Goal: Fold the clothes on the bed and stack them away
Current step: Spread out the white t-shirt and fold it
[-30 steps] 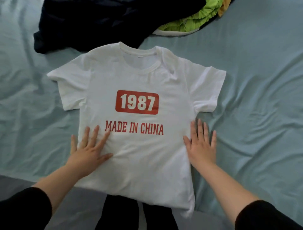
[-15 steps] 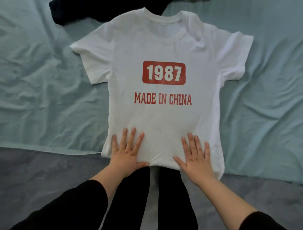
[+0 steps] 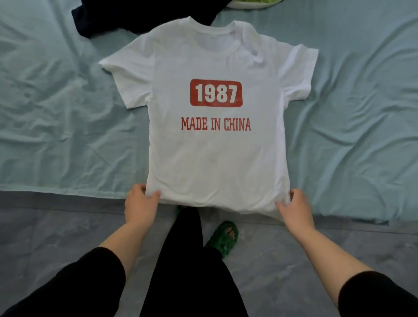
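Head view. Because you stand at the foot of the frame, facing the bed [image 3: 56,117], the white T-shirt [image 3: 217,163] lies face up in the centre of the picture with its collar toward the top and its hem nearest you. The hem sits at the edge of the pale blue sheet, just above the grey floor [image 3: 56,239], so both bottom corners are within easy reach.

Your left hand [image 3: 140,203], at lower centre-left, pinches the left hem corner, with the thumb on top of the cloth and the fingers curled beneath. Your right hand [image 3: 296,209], at lower centre-right, grips the right hem corner in the same way. Holding both corners at once keeps the hem taut and level, which probably prepares a fold upward toward the collar.

The shirt is spread flat, with both short sleeves out to the sides and only light creasing. It bears a red panel reading "1987" above red lettering, "MADE IN CHINA".

A dark garment [image 3: 108,20] lies crumpled at upper left, touching the shirt's shoulder, and a green garment [image 3: 255,2] shows at the top edge; both appear unfolded. A green sandal [image 3: 224,237] is visible on the floor below the hem.
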Available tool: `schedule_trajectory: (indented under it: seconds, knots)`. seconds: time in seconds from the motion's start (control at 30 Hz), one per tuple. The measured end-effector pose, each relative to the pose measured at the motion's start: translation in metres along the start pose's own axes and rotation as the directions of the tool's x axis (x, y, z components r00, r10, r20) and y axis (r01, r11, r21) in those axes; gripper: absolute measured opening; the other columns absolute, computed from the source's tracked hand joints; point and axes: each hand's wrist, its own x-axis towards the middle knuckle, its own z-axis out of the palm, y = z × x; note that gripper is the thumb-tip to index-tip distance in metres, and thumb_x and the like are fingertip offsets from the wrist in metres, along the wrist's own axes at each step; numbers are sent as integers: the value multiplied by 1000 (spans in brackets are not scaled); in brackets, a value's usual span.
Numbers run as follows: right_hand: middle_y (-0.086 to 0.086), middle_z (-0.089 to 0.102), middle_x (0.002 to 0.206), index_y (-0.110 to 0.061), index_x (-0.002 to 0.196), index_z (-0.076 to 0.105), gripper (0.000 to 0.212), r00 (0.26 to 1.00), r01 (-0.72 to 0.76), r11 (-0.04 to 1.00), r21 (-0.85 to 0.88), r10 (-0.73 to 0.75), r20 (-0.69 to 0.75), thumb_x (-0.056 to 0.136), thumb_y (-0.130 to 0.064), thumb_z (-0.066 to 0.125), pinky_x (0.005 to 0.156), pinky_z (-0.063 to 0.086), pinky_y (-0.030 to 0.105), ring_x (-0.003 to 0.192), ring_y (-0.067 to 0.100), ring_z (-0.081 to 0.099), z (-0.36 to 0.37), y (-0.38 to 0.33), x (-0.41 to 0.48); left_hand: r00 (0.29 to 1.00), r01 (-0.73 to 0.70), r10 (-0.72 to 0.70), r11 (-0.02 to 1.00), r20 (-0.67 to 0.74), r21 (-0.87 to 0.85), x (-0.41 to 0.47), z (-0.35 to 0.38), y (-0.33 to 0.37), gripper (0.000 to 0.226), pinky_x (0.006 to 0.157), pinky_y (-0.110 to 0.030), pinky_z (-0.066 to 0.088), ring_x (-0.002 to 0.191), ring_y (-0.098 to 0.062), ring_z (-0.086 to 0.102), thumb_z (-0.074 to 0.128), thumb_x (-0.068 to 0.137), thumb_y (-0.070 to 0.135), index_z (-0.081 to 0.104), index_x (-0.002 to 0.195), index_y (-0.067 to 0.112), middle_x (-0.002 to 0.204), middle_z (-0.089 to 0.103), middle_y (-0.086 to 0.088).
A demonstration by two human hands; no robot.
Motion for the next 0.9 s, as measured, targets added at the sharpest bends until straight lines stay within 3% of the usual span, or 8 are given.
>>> schedule_trajectory:
  seconds: [0.07,0.2,0.37,0.5,0.6,0.7,0.83,0.9]
  knots:
    - [16,62,91,-7,89,54,26,983,-185,971,150,182,36,83,-27,70,66,38,33,79,28,53,8,4,6,999,28,-29,999,30,37,1,2,-10,33,81,-41,47,94,-33,60,66,86,40,60,98,10,99,66,-11]
    - [5,47,59,-13,61,44,38,981,-193,932,307,186,51,83,-32,68,51,28,33,60,24,45,11,18,4,996,4,6,994,89,-110,-11,-4,-21,28,69,-34,41,84,-27,59,69,86,36,64,87,8,85,65,-8]
    - [11,63,76,-9,79,56,14,983,-178,892,416,145,109,85,-17,67,63,42,33,69,24,55,2,43,-12,987,155,-138,937,77,-312,-32,-4,-40,26,78,-34,43,88,-26,56,64,91,20,61,109,3,101,63,-13]
    - [15,67,89,-9,84,61,7,979,-200,875,441,157,134,87,-14,63,76,56,46,78,30,62,-9,53,-13,965,260,-251,889,75,-377,-38,-4,-42,30,79,-40,54,93,-31,58,57,95,18,57,119,1,110,60,-15]
    - [13,62,98,-12,100,59,12,971,-237,821,520,181,156,89,-13,62,62,58,36,69,23,60,-31,43,-12,959,281,-254,797,124,-534,-39,-17,-27,23,49,-26,57,84,-23,57,53,97,12,54,117,0,109,56,-16]
    - [12,58,96,-17,110,54,26,975,-224,784,579,173,142,87,-7,62,39,48,17,58,17,54,-58,21,-3,960,270,-260,735,109,-622,-31,-37,0,23,41,-24,54,74,-19,57,55,94,5,51,116,12,106,56,-16]
    - [14,61,86,-4,106,65,20,980,-196,773,604,132,149,86,-7,64,54,49,27,58,16,54,-83,-21,24,949,313,-235,631,210,-710,-8,-58,53,28,40,-22,53,43,-10,63,47,97,3,46,116,23,81,60,-10]
    - [9,62,76,-8,93,66,7,979,-204,712,672,130,160,88,-11,65,56,47,25,51,12,58,-91,-48,42,940,339,-205,620,271,-708,12,-63,80,20,52,-23,56,50,-6,67,45,99,5,56,105,20,85,63,-5]
